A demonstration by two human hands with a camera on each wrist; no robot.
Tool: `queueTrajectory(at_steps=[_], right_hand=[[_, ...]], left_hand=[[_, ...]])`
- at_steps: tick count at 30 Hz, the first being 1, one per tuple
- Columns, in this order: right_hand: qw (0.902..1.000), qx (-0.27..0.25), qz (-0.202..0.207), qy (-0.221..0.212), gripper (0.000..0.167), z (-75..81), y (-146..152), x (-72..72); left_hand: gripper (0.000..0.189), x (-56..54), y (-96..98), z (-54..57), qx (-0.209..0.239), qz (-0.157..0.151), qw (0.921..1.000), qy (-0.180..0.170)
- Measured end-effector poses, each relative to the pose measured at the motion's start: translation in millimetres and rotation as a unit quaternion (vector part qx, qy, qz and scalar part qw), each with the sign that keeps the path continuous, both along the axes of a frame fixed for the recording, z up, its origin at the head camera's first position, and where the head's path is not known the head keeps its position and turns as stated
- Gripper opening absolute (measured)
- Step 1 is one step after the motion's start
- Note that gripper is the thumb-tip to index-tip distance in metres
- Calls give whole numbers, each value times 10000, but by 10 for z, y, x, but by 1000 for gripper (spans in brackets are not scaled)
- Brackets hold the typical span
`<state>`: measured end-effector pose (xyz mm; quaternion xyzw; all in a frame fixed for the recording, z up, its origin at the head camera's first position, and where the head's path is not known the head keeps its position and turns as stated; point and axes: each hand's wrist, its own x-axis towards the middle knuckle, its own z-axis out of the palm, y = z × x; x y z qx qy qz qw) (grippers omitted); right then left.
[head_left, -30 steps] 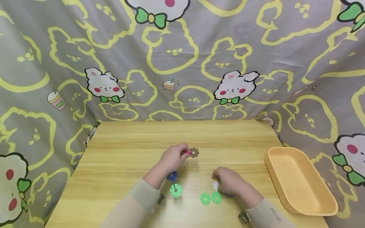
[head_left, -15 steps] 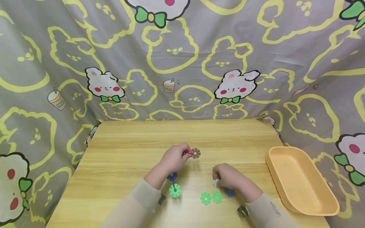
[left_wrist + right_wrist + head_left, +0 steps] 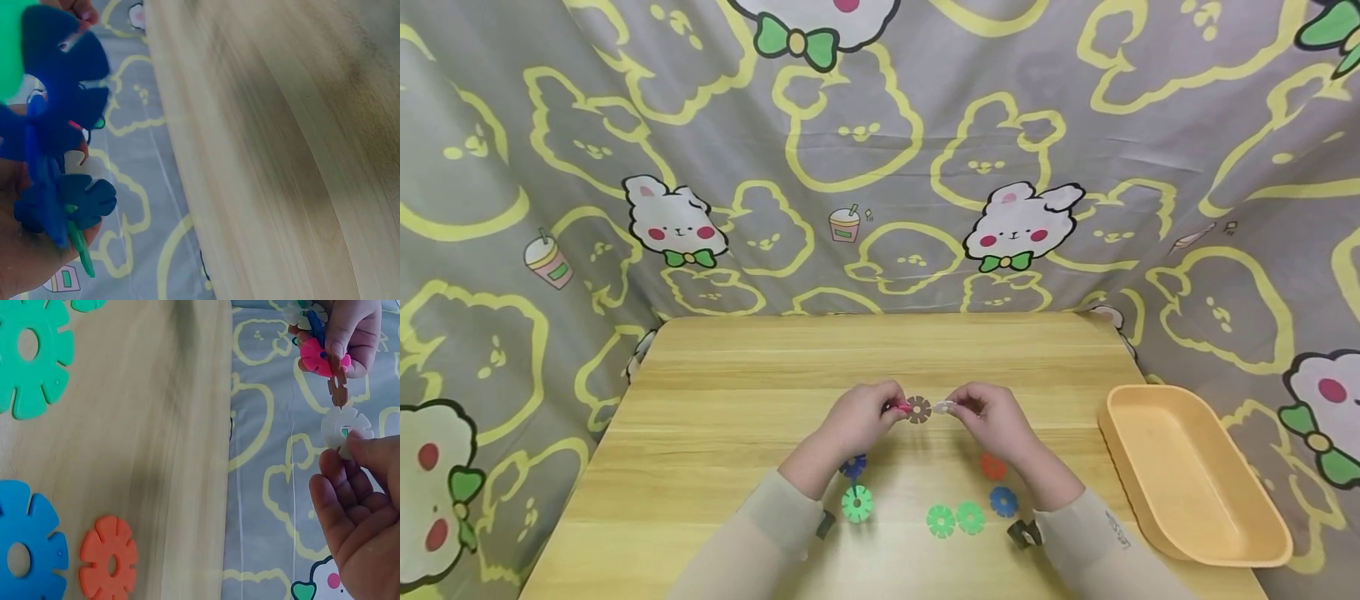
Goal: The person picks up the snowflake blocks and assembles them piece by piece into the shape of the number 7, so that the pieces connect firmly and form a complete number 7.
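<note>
My left hand (image 3: 861, 412) pinches a pink slotted disc (image 3: 315, 359), part of a chain of interlocking building discs. A brown disc (image 3: 338, 394) sticks out from it toward the other hand. Blue discs (image 3: 87, 56) and a green disc (image 3: 850, 505) hang down from the chain beneath the left wrist. Between thumb and fingers of my right hand (image 3: 996, 417) is a white slotted disc (image 3: 331, 428). The white disc's edge is right at the brown disc's rim. Part of the chain is hidden behind the left hand.
Two green discs (image 3: 972, 528) lie side by side on the wooden table (image 3: 737, 358). A blue disc (image 3: 40, 519) and an orange-red disc (image 3: 92, 556) lie under the right forearm. At the right edge stands an orange tray (image 3: 1180, 467). A patterned curtain (image 3: 910, 100) surrounds the table.
The right hand has lifted the white disc from near the loose discs and brought it up and left to the brown disc. The orange-red disc now shows. The left hand has stayed nearly still.
</note>
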<state>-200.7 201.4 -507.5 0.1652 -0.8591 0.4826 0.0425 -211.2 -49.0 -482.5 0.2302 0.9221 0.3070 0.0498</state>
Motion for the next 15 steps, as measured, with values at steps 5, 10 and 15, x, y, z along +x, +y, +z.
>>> queueTrajectory(at_steps=[5, 10, 15], right_hand=[[9998, -128, 133, -6, 11, -16, -20, 13], [9998, -115, 144, 89, 9, -14, -30, 5], [9994, -311, 126, 46, 9, -5, -32, 3]], left_hand=[[10, 8, 6, -1, 24, -160, 9999, -55], [8, 16, 27, 34, 102, -110, 9998, -159], [9, 23, 29, 95, 260, 29, 9993, -279]])
